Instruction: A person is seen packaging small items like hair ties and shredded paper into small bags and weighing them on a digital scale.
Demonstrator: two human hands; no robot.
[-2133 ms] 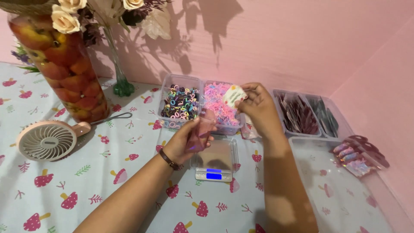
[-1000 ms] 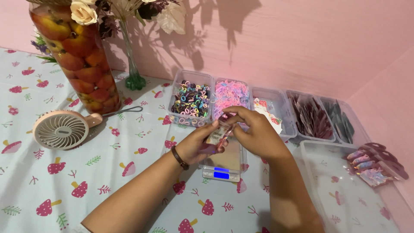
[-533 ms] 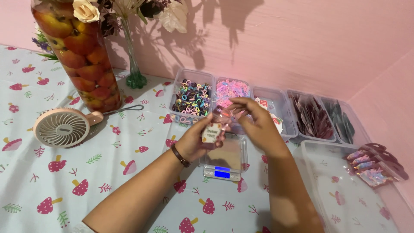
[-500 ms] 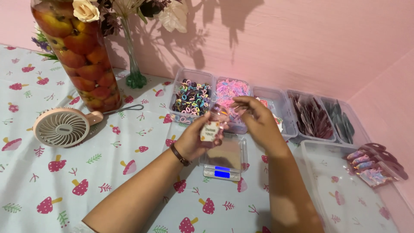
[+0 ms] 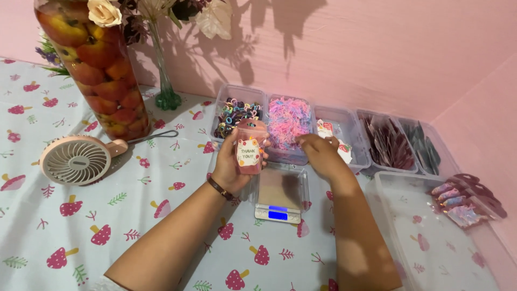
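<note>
The left hand (image 5: 232,161) is closed around a small pink pouch (image 5: 250,146) with a pale label on its front, held upright above the desk (image 5: 161,215), just in front of the tray of mixed-colour hair ties (image 5: 235,112). The pouch's contents cannot be made out, and its lower edge is covered by the fingers. The right hand (image 5: 322,155) hovers palm-down over the front rim of the tray of pink elastics (image 5: 290,119), fingers curled; it grips nothing that can be seen, though the underside of the fingers is hidden. A small digital scale (image 5: 281,195) with a lit blue display sits on the desk between the forearms, its far edge partly masked by the left hand. The fruit-filled glass jar (image 5: 102,70) and the flowers are cut off at the top edge; the clear lidded box (image 5: 431,237) at lower right runs out of view. Half a second ago both hands met at the pouch, the right pinching its top; now the right hand has come away toward the trays, and the left alone carries the pouch, turned label-forward. The handheld fan (image 5: 75,159) lies unmoved.
</note>
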